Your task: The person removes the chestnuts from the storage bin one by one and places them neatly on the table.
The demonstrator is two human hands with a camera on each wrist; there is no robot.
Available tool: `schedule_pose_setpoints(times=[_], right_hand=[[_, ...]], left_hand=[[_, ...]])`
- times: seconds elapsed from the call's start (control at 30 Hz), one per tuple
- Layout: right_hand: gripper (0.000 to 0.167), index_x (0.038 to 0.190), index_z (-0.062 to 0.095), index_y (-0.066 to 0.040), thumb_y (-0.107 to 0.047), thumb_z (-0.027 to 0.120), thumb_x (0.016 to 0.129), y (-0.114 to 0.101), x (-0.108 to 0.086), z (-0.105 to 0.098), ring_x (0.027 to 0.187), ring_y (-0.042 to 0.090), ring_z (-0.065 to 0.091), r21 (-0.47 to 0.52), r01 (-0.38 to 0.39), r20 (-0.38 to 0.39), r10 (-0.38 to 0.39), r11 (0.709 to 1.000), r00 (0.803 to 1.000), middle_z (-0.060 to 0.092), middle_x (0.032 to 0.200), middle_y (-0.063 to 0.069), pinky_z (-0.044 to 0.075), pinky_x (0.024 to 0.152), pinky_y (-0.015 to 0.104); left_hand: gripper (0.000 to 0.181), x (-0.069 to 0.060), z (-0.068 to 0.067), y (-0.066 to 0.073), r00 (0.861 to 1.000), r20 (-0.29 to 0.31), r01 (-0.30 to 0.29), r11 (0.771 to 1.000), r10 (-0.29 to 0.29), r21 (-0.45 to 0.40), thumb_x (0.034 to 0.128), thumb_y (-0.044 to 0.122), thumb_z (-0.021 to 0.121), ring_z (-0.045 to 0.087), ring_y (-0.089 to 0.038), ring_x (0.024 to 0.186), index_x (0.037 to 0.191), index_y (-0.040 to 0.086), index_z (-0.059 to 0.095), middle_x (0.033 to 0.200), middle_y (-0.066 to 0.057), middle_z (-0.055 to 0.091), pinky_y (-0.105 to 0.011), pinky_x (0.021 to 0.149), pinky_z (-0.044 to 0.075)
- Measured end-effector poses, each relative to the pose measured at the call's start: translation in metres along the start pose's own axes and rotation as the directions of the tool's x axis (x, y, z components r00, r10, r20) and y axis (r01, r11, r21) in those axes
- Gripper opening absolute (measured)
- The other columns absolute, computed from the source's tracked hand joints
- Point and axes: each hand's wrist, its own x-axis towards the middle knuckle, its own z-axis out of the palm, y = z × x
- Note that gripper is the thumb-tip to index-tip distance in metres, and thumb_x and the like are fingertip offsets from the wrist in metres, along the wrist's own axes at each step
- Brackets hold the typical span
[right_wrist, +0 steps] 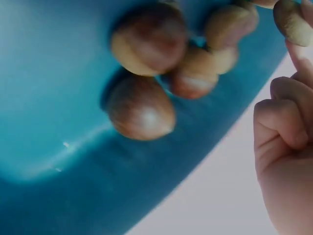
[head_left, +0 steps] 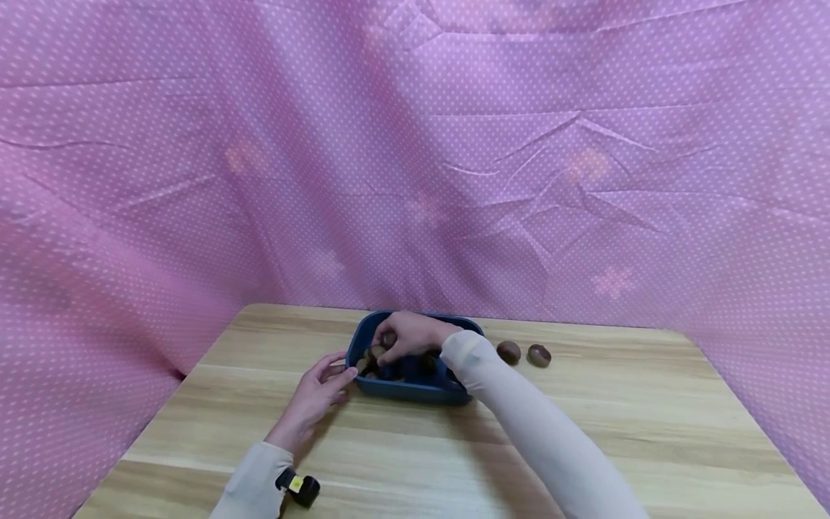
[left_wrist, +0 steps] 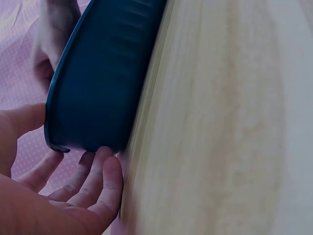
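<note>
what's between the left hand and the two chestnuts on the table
In the head view: the blue tray, the right hand over it, and the right sleeve.

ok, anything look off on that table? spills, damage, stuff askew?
Two chestnuts lie on the table, just right of the blue tub, while more nuts sit inside it. Can't tell whether they spilled or were set there. No obvious damage; tub looks upright.

Cream sleeves (head_left: 545, 425), black wrist camera (head_left: 306, 491)

chestnuts (right_wrist: 142, 110) blurred, right hand (right_wrist: 286, 134) cropped, right wrist view
</note>
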Motion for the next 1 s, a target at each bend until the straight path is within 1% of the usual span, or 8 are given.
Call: schedule_pose_setpoints(times=[0.17, 0.27, 0.4, 0.53, 0.63, 0.73, 0.83, 1.0], right_hand=[[0.028, 0.111, 0.073, -0.016, -0.032, 0.081, 0.089, -0.011, -0.009, -0.011, 0.075, 0.006, 0.058, 0.001, 0.019, -0.021, -0.019, 1.0, 1.0, 0.068, 0.089, -0.006, 0.049, 0.069, 0.02], [0.027, 0.11, 0.072, -0.018, -0.034, 0.08, 0.09, -0.016, -0.016, -0.017, 0.069, 0.005, 0.054, -0.02, 0.021, -0.029, -0.022, 1.0, 0.999, 0.064, 0.083, -0.006, 0.045, 0.064, 0.02], [0.028, 0.111, 0.073, -0.019, -0.036, 0.08, 0.089, -0.017, -0.029, -0.024, 0.058, 0.005, 0.044, -0.049, 0.009, -0.06, -0.012, 0.999, 0.998, 0.054, 0.069, -0.007, 0.037, 0.056, 0.022], [0.03, 0.114, 0.073, -0.016, -0.033, 0.079, 0.09, -0.011, -0.045, -0.032, 0.052, 0.005, 0.038, -0.054, 0.01, -0.102, -0.016, 0.998, 0.995, 0.045, 0.063, -0.009, 0.036, 0.054, 0.022], [0.031, 0.116, 0.073, -0.014, -0.032, 0.078, 0.091, -0.005, -0.059, -0.04, 0.049, 0.006, 0.033, -0.04, 0.015, -0.124, -0.02, 0.999, 0.992, 0.039, 0.06, -0.008, 0.034, 0.054, 0.022], [0.031, 0.115, 0.073, -0.015, -0.033, 0.078, 0.091, 0.003, -0.073, -0.047, 0.05, 0.006, 0.03, -0.023, -0.002, -0.149, -0.001, 1.0, 0.989, 0.036, 0.059, -0.009, 0.031, 0.053, 0.022], [0.031, 0.114, 0.073, -0.015, -0.033, 0.079, 0.09, 0.012, -0.089, -0.052, 0.052, 0.006, 0.031, -0.009, -0.033, -0.177, 0.031, 0.999, 0.984, 0.037, 0.06, -0.009, 0.03, 0.054, 0.023], [0.03, 0.11, 0.074, -0.016, -0.036, 0.08, 0.089, 0.026, -0.114, -0.06, 0.058, 0.006, 0.037, -0.013, -0.084, -0.231, 0.079, 0.996, 0.97, 0.043, 0.065, -0.009, 0.032, 0.057, 0.023]], left_hand=[[0.044, -0.001, 0.001, 0.001, 1.0, -0.01, 0.013, 1.0, -0.013, -0.009, 0.1, 0.025, 0.068, 0.061, -0.025, 0.112, 0.138, 0.006, 0.057, 0.136, -0.017, 0.059, -0.037, 0.09, 0.056], [0.04, -0.002, 0.002, 0.002, 1.0, -0.022, 0.016, 1.0, -0.016, -0.027, 0.0995, 0.023, 0.069, 0.061, -0.023, 0.108, 0.132, 0.003, 0.06, 0.128, -0.012, 0.061, -0.035, 0.087, 0.055], [0.038, -0.003, 0.004, 0.003, 0.999, -0.034, 0.014, 0.999, -0.016, -0.052, 0.0984, 0.02, 0.07, 0.061, -0.019, 0.103, 0.128, -0.001, 0.06, 0.118, -0.006, 0.062, -0.033, 0.084, 0.054], [0.035, -0.004, 0.005, 0.006, 0.999, -0.041, 0.014, 0.998, -0.017, -0.059, 0.0981, 0.018, 0.07, 0.061, -0.017, 0.101, 0.126, -0.001, 0.06, 0.115, -0.003, 0.062, -0.033, 0.084, 0.055], [0.032, -0.004, 0.005, 0.007, 0.999, -0.044, 0.011, 0.999, -0.014, -0.052, 0.0984, 0.017, 0.07, 0.061, -0.017, 0.101, 0.123, -0.001, 0.06, 0.114, -0.005, 0.061, -0.034, 0.085, 0.055], [0.031, -0.004, 0.005, 0.007, 0.999, -0.041, 0.011, 0.999, -0.013, -0.04, 0.0987, 0.019, 0.069, 0.061, -0.018, 0.102, 0.121, -0.001, 0.061, 0.116, -0.007, 0.06, -0.035, 0.087, 0.055], [0.031, -0.003, 0.004, 0.008, 0.999, -0.035, 0.015, 1.0, -0.016, -0.027, 0.0992, 0.02, 0.069, 0.06, -0.021, 0.104, 0.121, 0.0, 0.061, 0.119, -0.008, 0.059, -0.035, 0.089, 0.054], [0.033, -0.004, 0.002, 0.006, 0.999, -0.028, 0.027, 0.999, -0.028, -0.018, 0.0996, 0.023, 0.068, 0.059, -0.023, 0.106, 0.122, 0.0, 0.061, 0.12, -0.009, 0.058, -0.035, 0.09, 0.054]])
